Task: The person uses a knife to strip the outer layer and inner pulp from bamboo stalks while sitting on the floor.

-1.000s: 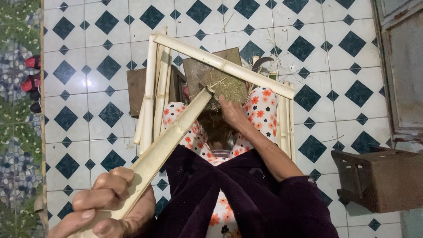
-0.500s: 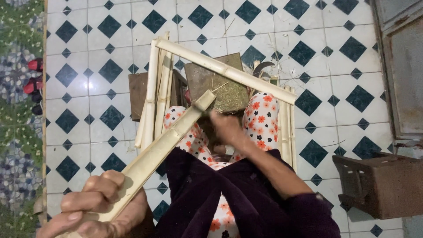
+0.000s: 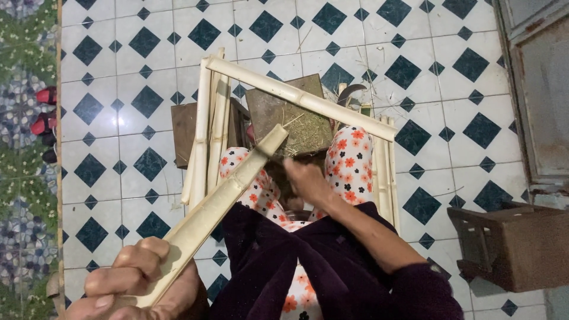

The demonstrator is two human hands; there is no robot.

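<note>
White tile floor [image 3: 148, 65] with dark diamonds, green patterned strip far left. Left hand [image 3: 139, 284] wrapped tight around bamboo [image 3: 219, 204] near its low end; pole slants up over lap to block [image 3: 290, 112]. Looks stiff, light, smooth, so a firm low grip suits. Right hand [image 3: 305, 181] curled near tip, grip unclear. Brown stool [image 3: 510, 243] right.

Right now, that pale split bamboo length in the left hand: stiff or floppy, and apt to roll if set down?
Likely stiff: the bamboo length runs straight from the left hand up to its far end with no sag. Probably light, since one hand carries it. The flat split face suggests it would rest rather than roll.
</note>
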